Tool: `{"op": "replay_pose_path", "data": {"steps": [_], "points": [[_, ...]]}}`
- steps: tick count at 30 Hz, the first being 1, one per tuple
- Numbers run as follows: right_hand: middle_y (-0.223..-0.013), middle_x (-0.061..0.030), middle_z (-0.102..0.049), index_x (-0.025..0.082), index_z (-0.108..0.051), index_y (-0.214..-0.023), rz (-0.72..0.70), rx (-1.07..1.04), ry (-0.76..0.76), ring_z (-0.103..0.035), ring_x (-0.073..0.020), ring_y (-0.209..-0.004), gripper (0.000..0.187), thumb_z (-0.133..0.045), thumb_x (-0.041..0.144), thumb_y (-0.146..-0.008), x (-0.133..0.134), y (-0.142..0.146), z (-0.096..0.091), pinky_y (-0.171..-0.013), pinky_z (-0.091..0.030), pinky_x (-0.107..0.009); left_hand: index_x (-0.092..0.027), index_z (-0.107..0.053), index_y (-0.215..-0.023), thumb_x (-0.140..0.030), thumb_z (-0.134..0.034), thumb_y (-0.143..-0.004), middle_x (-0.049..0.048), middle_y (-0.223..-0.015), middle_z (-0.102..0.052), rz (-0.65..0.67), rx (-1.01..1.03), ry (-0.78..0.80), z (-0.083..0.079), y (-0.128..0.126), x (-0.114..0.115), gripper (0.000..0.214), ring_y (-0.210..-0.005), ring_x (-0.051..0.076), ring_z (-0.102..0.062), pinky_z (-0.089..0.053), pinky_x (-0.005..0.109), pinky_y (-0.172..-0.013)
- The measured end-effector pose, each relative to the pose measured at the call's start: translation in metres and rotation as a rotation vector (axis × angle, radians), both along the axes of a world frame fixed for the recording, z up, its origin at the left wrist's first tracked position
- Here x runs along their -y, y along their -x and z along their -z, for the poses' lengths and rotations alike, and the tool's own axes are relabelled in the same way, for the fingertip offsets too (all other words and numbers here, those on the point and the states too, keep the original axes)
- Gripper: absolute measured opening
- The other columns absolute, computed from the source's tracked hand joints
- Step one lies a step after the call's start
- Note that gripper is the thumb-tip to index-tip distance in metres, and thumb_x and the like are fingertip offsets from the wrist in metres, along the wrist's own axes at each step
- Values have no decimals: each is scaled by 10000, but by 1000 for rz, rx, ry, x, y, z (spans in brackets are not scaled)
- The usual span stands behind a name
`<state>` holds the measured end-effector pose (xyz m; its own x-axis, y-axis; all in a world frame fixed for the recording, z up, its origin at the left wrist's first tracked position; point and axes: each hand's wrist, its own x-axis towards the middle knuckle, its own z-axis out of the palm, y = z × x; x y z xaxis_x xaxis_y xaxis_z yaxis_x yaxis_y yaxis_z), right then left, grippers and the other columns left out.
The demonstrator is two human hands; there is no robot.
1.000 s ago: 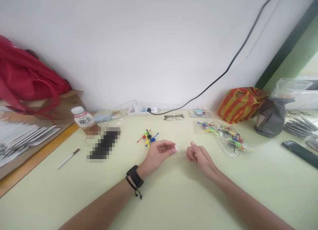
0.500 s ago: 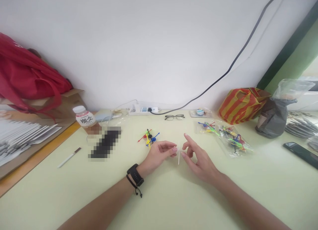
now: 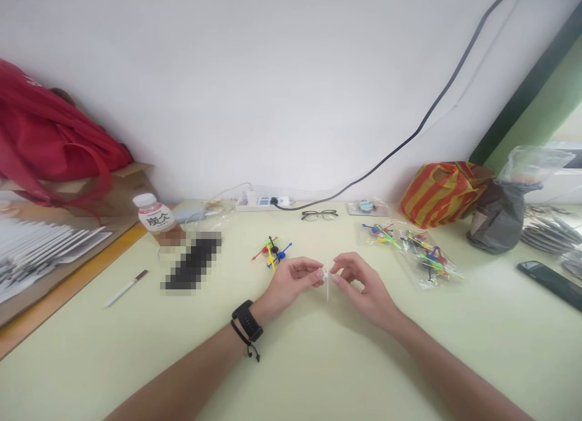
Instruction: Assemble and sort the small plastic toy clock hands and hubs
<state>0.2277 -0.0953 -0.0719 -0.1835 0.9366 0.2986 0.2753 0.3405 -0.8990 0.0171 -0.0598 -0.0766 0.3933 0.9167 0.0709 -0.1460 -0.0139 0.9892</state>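
My left hand (image 3: 297,284) pinches the hub of a small white arrow spinner (image 3: 328,290) between thumb and fingers. The spinner's thin pointer is seen edge-on and hangs upright just beyond the fingertips. Close to its right side is my right hand (image 3: 364,287), fingers curled and the thumb apart from the forefinger. Whether a right fingertip touches the pointer I cannot make out. Beyond my left hand lies a loose cluster of coloured arrow spinners (image 3: 271,251) in red, black, yellow, green and blue.
Clear plastic bags of arrow spinners (image 3: 431,260) lie at the right. Eyeglasses (image 3: 319,215) and a power strip (image 3: 261,202) are near the wall. A bottle (image 3: 157,218), a pen (image 3: 127,287) and a pixelated dark object (image 3: 193,263) are leftward; a phone (image 3: 552,282) lies far right.
My right forefinger, raised before, has bent down towards the white spinner, and the right fingers are more curled. My left hand keeps its hold, nearly still.
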Motion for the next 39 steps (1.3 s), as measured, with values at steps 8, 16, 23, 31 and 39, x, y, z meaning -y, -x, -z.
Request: {"op": "replay_pose_path", "data": {"steps": [8,16,23,31,39], "points": [[-1099,-66,-675,303,-546,-1358,-78,69,-30,-634,-167,-748,383,-568,418,-993,1,3,7,-689,-569,-326,-153,-787,-1015,-388,-861,-793,98,-958,-795,11,9,-2,1,0,0,331,-875,223,-757,-614,345,-825],[-984,-57,-652,246,-652,-1146,-23,63,-33,-584,-174,-705,311,-508,489,-1015,1,-2,13,-668,-506,-334,-139,-791,-1000,-388,-886,-764,97,-915,-788,-15,21,22,1,0,0,356,-826,202,-741,-608,334,-806],[-704,-13,-566,221,-536,-731,-1,-8,48,-535,-171,-663,409,-546,537,-991,-3,-2,4,-623,-433,-308,-135,-788,-1005,-369,-878,-779,87,-914,-774,-6,13,9,2,0,-1,338,-800,175,-725,-599,308,-800],[-891,-36,-679,233,-611,-980,-64,44,83,-621,-183,-784,247,-600,480,-975,2,5,-2,-675,-493,-295,-139,-757,-1041,-393,-813,-852,106,-1017,-783,61,-37,-65,3,-2,4,321,-941,225,-744,-601,359,-896],[-776,-13,-640,225,-587,-880,-26,66,101,-601,-175,-701,281,-568,487,-980,-4,2,7,-611,-466,-284,-227,-721,-1126,-381,-597,-1001,74,-1121,-762,-114,-536,-567,-3,2,9,233,-1063,247,-696,-556,420,-989]]}}
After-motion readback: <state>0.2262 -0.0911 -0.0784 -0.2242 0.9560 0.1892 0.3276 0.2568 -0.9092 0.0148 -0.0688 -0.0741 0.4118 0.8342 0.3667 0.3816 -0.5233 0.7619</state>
